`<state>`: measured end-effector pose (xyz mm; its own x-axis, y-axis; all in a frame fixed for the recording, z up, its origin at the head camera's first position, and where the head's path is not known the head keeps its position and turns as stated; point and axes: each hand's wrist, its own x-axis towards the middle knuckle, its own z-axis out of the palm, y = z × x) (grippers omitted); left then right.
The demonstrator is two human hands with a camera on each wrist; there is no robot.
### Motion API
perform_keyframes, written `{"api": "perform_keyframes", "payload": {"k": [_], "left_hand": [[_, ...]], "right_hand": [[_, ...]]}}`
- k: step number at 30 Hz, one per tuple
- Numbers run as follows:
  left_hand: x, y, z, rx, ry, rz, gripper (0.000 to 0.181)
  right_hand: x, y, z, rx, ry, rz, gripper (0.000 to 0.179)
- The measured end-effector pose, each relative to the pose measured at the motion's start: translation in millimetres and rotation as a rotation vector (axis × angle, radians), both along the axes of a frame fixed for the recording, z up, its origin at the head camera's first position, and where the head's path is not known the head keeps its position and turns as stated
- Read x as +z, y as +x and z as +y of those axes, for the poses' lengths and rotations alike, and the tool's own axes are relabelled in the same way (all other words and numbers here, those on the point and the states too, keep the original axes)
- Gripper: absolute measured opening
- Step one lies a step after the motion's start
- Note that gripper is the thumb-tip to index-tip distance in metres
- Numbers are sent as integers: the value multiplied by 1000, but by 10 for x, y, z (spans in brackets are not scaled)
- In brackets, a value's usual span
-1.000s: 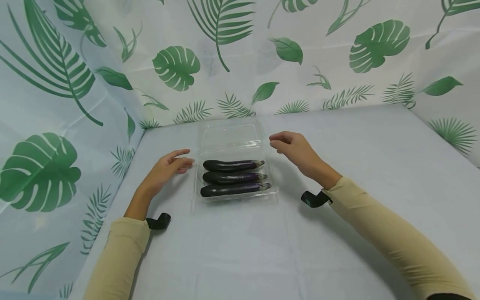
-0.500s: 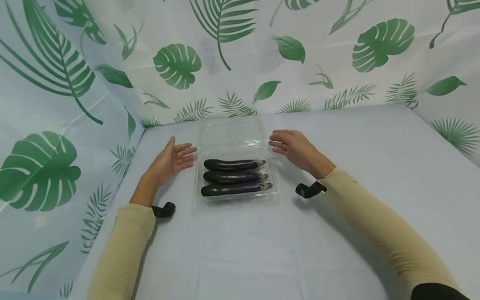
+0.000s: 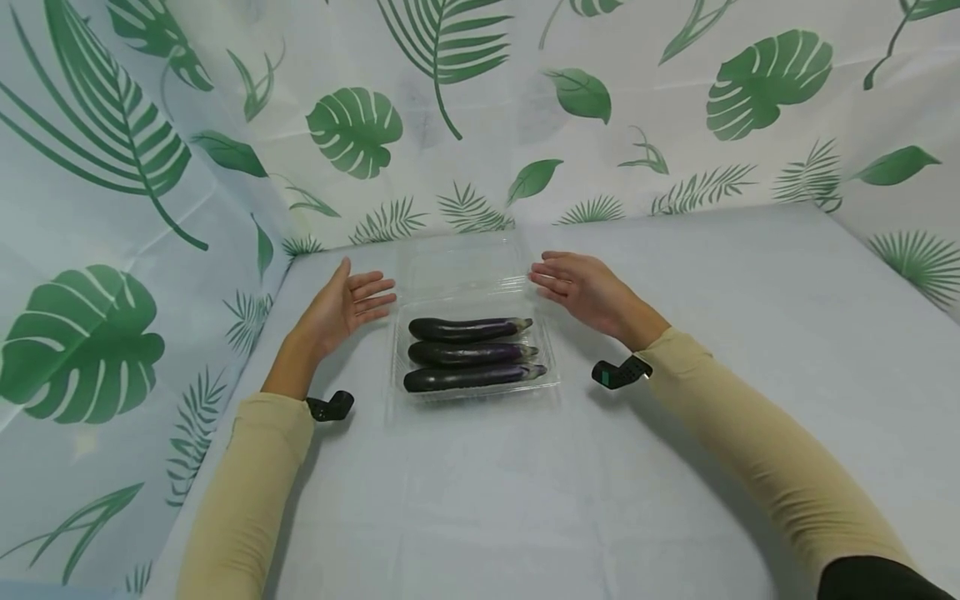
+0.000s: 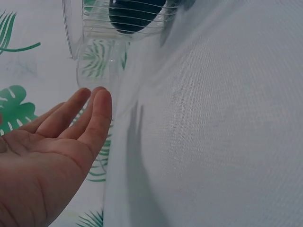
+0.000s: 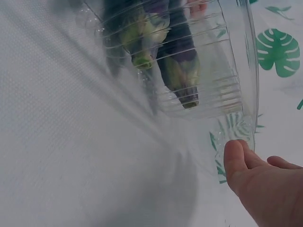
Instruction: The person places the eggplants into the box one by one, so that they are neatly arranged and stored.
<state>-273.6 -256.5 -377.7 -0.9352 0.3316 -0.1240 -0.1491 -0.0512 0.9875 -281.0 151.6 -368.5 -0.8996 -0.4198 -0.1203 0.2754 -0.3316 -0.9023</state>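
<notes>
Three dark purple eggplants (image 3: 472,354) lie side by side in a clear plastic clamshell box (image 3: 553,367), stems toward the right. The box's clear lid (image 3: 463,262) is folded back on its far side. My left hand (image 3: 341,308) is beside the box's left edge, fingers extended and palm turned inward, holding nothing. On the other side my right hand (image 3: 588,287) has its fingertips right at the lid's right edge, its fingers nearly straight. In the right wrist view two eggplant stem ends (image 5: 184,90) show through the ribbed box wall.
A white cloth covers the table (image 3: 465,492). Leaf-printed curtains (image 3: 645,92) stand along the back and sides. Black cameras (image 3: 330,407) are strapped at both wrists, beside the beige sleeves.
The left hand has turned palm inward, spread its fingers and moved slightly forward. The right hand has straightened its fingers and shifted a little left toward the lid. The eggplants stay put.
</notes>
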Motion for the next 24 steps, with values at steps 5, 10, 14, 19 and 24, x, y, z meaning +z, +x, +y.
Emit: {"api": "perform_keyframes", "payload": {"k": [5, 10, 14, 19, 24], "left_hand": [[15, -16, 16, 42, 61, -15, 83], [88, -34, 53, 96, 108, -6, 81], [176, -52, 91, 110, 104, 17, 81], [287, -57, 142, 127, 84, 47, 78], [426, -37, 179, 160, 46, 103, 75]], "right_hand": [[32, 6, -1, -6, 18, 20, 62], [61, 2, 6, -9, 23, 31, 60], [92, -4, 14, -6, 31, 44, 60], [180, -15, 25, 1, 60, 78, 62], [300, -26, 20, -12, 86, 107, 63]]}}
